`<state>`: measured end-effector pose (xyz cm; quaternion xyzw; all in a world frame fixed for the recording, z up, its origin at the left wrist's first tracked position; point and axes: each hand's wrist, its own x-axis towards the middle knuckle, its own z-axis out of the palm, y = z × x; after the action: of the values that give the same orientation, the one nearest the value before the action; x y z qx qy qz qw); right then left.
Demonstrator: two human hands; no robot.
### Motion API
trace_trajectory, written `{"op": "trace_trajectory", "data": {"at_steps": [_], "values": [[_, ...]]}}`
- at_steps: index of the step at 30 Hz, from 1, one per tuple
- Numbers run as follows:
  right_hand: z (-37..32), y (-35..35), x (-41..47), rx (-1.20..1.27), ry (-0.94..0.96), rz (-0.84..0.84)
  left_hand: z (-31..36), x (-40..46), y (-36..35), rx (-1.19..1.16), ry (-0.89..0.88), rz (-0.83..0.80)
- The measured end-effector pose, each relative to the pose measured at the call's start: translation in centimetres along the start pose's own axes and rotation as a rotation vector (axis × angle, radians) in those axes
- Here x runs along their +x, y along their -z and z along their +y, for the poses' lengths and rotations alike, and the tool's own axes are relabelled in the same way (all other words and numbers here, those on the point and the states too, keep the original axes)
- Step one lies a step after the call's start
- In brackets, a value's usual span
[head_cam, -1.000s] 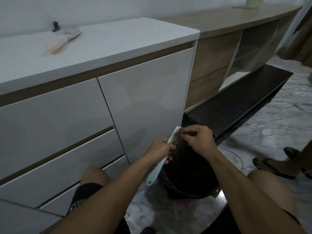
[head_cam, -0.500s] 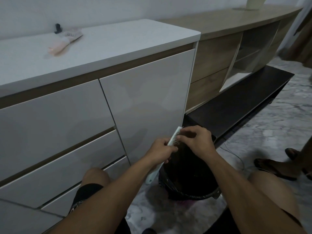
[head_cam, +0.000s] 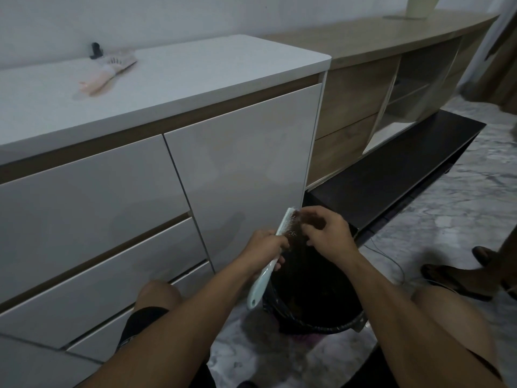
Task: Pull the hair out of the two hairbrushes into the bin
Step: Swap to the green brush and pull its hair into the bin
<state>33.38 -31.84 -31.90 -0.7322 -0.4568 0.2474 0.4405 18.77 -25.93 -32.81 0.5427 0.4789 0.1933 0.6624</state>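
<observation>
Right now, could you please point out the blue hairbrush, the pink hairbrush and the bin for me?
blue hairbrush [head_cam: 263, 278]: head view, on its handle below the left hand.
pink hairbrush [head_cam: 96, 82]: head view, on its handle, lying on the white cabinet top.
bin [head_cam: 330, 327]: head view, on its near rim.

White cabinet [head_cam: 237, 152] with flat drawer fronts stands against the wall, its tabletop [head_cam: 195, 77] pale. Small black object [head_cam: 95, 50] sits at the tabletop's back edge. Wooden shelf unit [head_cam: 363, 88] adjoins on the right. Dark low board [head_cam: 391, 169] lies below. Marbled floor [head_cam: 461, 214]; a sandalled foot [head_cam: 458, 278] at right.
</observation>
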Motion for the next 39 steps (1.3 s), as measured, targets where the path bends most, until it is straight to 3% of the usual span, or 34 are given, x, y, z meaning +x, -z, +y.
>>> {"op": "trace_trajectory", "data": {"at_steps": [5, 10, 17, 25, 31, 34, 39], "values": [[0.1, -0.6, 0.0, -0.03, 0.042, 0.032, -0.1, 0.1, -0.1, 0.054, -0.012, -0.002], [0.4, 0.3, 0.9, 0.029, -0.073, 0.215, -0.5, 0.4, 0.4, 0.064, 0.003, 0.023], [0.1, -0.6, 0.0, 0.035, 0.001, -0.024, -0.2, -0.2, 0.1, 0.098, -0.031, -0.034], [0.0, 0.1, 0.5, 0.0, -0.103, 0.163, -0.3, -0.2, 0.4, 0.01, -0.024, -0.037], [0.3, -0.8, -0.1, 0.025, 0.019, -0.186, 0.1, -0.2, 0.6, -0.085, 0.024, -0.005], [0.2, -1.2, -0.2, -0.014, 0.066, -0.108, 0.5, -0.2, 0.8, -0.107, 0.043, 0.003], [0.1, -0.4, 0.4, -0.019, -0.018, 0.076, 0.1, 0.4, 1.1, -0.136, 0.057, 0.01]]}}
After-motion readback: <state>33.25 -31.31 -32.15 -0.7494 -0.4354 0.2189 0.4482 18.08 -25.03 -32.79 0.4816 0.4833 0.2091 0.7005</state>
